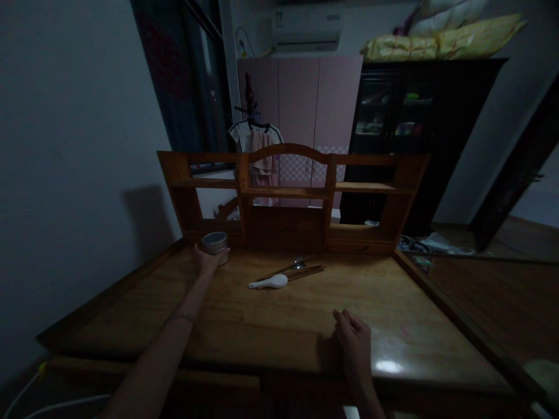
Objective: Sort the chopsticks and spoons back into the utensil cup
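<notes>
Cup (pixel 215 240) at the far left of the desk (pixel 283 334), and my left hand (pixel 207 260) is right on it! From my remote seat I see the thumb along the right side and the fingers round the left, partly spread about its width; how hard they press, I can't tell. Its open mouth faces up, just in front of the shelf (pixel 286 191); whether its base meets the wood, I can't say. Over to my right hand (pixel 353 330): fingers curled in loosely above the near part of the desk, and I make out nothing in them. Mid-desk, between the two, a white spoon (pixel 275 281) lies with its handle leftward, against a loose bundle of chopsticks (pixel 308 272), a metal spoon (pixel 299 266) just beside them.
</notes>
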Available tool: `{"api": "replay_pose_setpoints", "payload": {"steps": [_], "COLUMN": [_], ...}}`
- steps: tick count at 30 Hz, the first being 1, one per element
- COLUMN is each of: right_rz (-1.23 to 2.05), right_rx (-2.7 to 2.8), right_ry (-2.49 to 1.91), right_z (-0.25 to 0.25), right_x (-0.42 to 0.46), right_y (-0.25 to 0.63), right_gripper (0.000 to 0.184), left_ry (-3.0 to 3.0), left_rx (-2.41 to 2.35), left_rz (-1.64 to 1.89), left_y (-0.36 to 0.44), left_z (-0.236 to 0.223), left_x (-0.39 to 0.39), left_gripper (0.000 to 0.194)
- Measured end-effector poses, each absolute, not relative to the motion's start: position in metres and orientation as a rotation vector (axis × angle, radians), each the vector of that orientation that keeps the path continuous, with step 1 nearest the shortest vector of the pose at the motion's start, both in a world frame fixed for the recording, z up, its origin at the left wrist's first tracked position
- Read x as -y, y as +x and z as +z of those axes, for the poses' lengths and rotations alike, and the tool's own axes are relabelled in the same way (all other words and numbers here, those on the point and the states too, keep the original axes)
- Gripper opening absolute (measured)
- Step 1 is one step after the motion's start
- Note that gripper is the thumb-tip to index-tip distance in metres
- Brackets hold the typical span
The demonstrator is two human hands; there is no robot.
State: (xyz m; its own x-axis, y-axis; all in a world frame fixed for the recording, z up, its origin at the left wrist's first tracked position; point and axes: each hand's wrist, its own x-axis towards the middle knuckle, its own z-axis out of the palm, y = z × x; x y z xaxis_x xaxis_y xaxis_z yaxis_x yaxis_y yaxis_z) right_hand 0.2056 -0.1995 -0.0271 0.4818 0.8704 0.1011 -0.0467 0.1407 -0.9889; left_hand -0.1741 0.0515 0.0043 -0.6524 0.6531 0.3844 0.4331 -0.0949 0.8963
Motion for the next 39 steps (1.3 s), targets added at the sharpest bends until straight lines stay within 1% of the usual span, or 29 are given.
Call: {"api": "replay_pose_setpoints", "payload": {"steps": [2, 4, 6, 8, 12, 14, 15, 18, 19, 21, 22, 24, 26, 30, 31, 32, 34, 38, 39], "right_rz": [0.797, 0.797, 0.776, 0.755, 0.725, 0.673, 0.643, 0.507, 0.452, 0.335, 0.281, 0.178, 0.118, 0.209, 0.243, 0.265, 0.279, 0.282, 0.285], "right_rx": [0.840, 0.855, 0.887, 0.908, 0.911, 0.968, 1.006, 1.138, 1.183, 1.265, 1.298, 1.342, 1.382, 1.459, 1.468, 1.467, 1.446, 1.308, 1.283], "right_ry": [-1.254, -1.252, -1.263, -1.278, -1.268, -1.263, -1.269, -1.294, -1.297, -1.280, -1.267, -1.231, -1.178, -1.106, -1.106, -1.118, -1.179, -1.390, -1.402], "right_z": [-0.024, -0.022, -0.022, -0.024, -0.025, -0.022, -0.020, -0.014, -0.012, -0.010, -0.009, -0.005, 0.001, 0.019, 0.023, 0.027, 0.033, 0.035, 0.034], "right_x": [0.200, 0.200, 0.200, 0.199, 0.199, 0.199, 0.199, 0.199, 0.198, 0.195, 0.192, 0.188, 0.186, 0.188, 0.188, 0.187, 0.178, 0.143, 0.133], "right_y": [0.204, 0.204, 0.204, 0.205, 0.207, 0.206, 0.204, 0.197, 0.194, 0.190, 0.189, 0.189, 0.192, 0.203, 0.206, 0.210, 0.221, 0.250, 0.257], "right_gripper": [0.041, 0.042, 0.042, 0.042, 0.041, 0.040, 0.037, 0.016, 0.024, 0.050, 0.060, 0.072, 0.074, 0.056, 0.054, 0.054, 0.058, 0.073, 0.074], "left_ry": [1.105, 1.132, 1.235, 1.500, 1.981, 2.141, 2.195, 2.275, 2.290, 2.316, 2.325, 2.330, 2.321, 2.332, 2.334, 2.348, 2.430, 2.616, 2.610], "left_rx": [-1.945, -1.919, -1.852, -1.678, -1.386, -1.246, -1.164, -0.961, -0.907, -0.817, -0.775, -0.691, -0.613, -0.503, -0.481, -0.463, -0.461, -0.691, -0.786], "left_rz": [1.826, 1.851, 1.917, 2.008, 2.033, 1.932, 1.864, 1.731, 1.693, 1.626, 1.588, 1.509, 1.445, 1.342, 1.318, 1.292, 1.225, 1.160, 1.170], "left_y": [-0.170, -0.161, -0.144, -0.122, -0.066, -0.040, -0.028, 0.003, 0.011, 0.025, 0.032, 0.042, 0.051, 0.061, 0.062, 0.061, 0.057, 0.034, 0.027], "left_z": [0.005, 0.010, 0.019, 0.029, 0.043, 0.045, 0.045, 0.042, 0.041, 0.039, 0.038, 0.038, 0.040, 0.051, 0.055, 0.058, 0.064, 0.062, 0.059], "left_x": [-0.054, -0.055, -0.054, -0.047, -0.017, 0.003, 0.013, 0.040, 0.047, 0.060, 0.067, 0.081, 0.097, 0.120, 0.121, 0.119, 0.110, 0.076, 0.067], "left_gripper": [0.093, 0.084, 0.082, 0.080, 0.091, 0.089, 0.088, 0.092, 0.093, 0.094, 0.094, 0.095, 0.098, 0.104, 0.105, 0.103, 0.091, 0.057, 0.048]}}
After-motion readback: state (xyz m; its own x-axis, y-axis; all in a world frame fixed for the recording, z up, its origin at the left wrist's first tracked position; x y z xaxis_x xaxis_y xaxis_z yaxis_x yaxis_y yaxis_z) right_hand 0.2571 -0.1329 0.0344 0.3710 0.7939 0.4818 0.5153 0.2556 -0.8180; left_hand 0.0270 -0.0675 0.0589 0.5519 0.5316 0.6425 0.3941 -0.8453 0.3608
